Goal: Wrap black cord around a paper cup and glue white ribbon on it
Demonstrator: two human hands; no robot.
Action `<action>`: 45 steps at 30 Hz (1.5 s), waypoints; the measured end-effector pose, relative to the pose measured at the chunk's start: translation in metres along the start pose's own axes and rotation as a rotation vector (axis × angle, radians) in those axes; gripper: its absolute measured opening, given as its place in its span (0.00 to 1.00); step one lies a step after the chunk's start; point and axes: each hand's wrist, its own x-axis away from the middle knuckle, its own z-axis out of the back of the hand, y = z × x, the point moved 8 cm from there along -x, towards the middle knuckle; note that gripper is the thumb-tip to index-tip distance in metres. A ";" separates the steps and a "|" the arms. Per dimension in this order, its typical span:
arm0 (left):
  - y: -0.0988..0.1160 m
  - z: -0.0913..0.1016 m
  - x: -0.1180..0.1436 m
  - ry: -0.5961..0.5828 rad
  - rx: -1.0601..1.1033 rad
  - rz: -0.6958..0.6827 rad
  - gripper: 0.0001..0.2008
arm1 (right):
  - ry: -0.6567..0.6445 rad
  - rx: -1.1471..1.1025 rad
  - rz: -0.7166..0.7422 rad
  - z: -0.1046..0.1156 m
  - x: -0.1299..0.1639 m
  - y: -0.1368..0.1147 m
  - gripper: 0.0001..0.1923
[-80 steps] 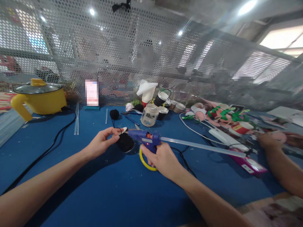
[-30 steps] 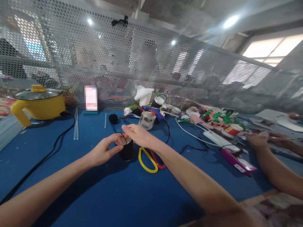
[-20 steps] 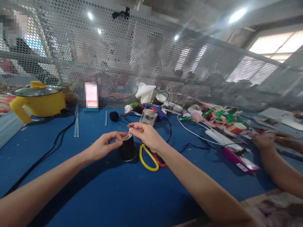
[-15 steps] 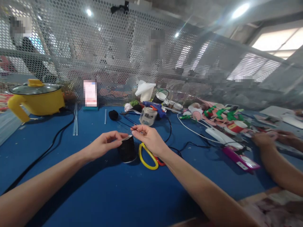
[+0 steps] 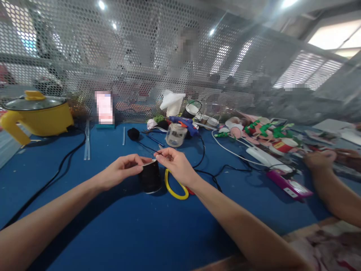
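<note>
Black cup (image 5: pixel 150 178): rim gripped by left hand's (image 5: pixel 120 171) fingers. Right hand (image 5: pixel 177 165): fingers pinching black yarn (image 5: pixel 147 147), running to 1 ball (image 5: pixel 133 134) toward desk's (image 5: pixel 135 237) far edge.

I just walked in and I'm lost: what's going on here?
A person's left hand grips a small black-covered cup at its rim. The right hand pinches a black strand that runs to a black ball of yarn on the blue table. A blue glue gun appears to rest on a clear jar behind. Yellow-and-red-handled scissors lie beside the cup.
</note>
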 end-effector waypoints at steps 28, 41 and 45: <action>0.025 -0.008 0.005 0.228 -0.541 -0.042 0.09 | 0.074 0.322 0.190 -0.014 0.017 -0.023 0.08; 0.018 -0.006 0.005 0.174 -0.403 0.012 0.09 | 0.060 0.201 0.091 -0.009 0.016 -0.019 0.08; 0.020 -0.005 0.005 0.179 -0.339 0.023 0.08 | 0.038 0.163 0.062 -0.009 0.015 -0.016 0.08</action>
